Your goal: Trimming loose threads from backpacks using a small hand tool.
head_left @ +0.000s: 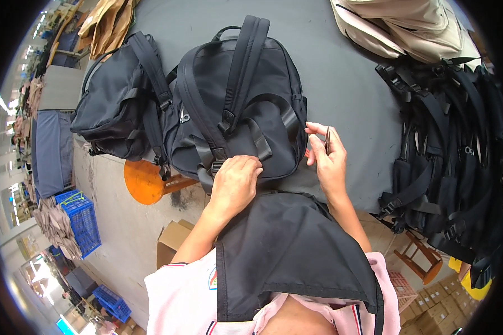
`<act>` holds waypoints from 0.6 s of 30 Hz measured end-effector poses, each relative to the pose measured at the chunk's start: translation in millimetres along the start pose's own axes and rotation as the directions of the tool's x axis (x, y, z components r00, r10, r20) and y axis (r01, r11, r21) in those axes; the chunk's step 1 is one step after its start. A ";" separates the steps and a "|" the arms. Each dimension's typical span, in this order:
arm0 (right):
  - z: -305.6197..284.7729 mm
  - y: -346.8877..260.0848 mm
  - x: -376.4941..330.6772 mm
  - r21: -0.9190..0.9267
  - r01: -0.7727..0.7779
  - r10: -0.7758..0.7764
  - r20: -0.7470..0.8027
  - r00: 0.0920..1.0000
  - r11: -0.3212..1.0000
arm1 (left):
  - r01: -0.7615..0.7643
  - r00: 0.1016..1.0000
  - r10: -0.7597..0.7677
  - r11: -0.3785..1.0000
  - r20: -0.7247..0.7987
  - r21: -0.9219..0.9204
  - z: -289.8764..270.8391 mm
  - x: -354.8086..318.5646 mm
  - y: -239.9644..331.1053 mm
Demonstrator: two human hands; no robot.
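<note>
Above the frame's centre, a black backpack [248,97] lies on the desk [349,95]; the left hand [236,183] pinches its lower edge, the half-curled right hand [330,159] holding a small dark tool [327,139].

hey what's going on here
A person is working on a black backpack lying straps-up on a grey table. Their left hand is at its lower edge, by a strap buckle; the right hand holds a small dark pointed tool beside its right edge. Another black backpack sits to the left, with black bags piled to the right.
</note>
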State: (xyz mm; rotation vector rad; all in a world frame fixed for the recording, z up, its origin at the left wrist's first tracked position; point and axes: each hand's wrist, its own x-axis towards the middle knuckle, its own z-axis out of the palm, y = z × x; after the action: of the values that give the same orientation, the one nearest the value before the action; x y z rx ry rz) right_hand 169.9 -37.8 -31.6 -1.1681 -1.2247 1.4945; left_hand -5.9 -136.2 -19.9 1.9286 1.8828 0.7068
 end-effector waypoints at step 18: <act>31.8 7.0 36.8 -0.084 -0.300 0.307 0.413 0.857 0.950 | 0.414 0.842 -0.538 0.594 0.041 -0.690 50.4 26.7 -6.0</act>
State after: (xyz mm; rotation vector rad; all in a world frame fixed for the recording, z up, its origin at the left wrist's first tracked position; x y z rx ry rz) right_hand 131.1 -9.1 -41.0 -1.1196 -1.3809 2.0614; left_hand 17.9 -104.8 -61.5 0.8595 1.7555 1.1915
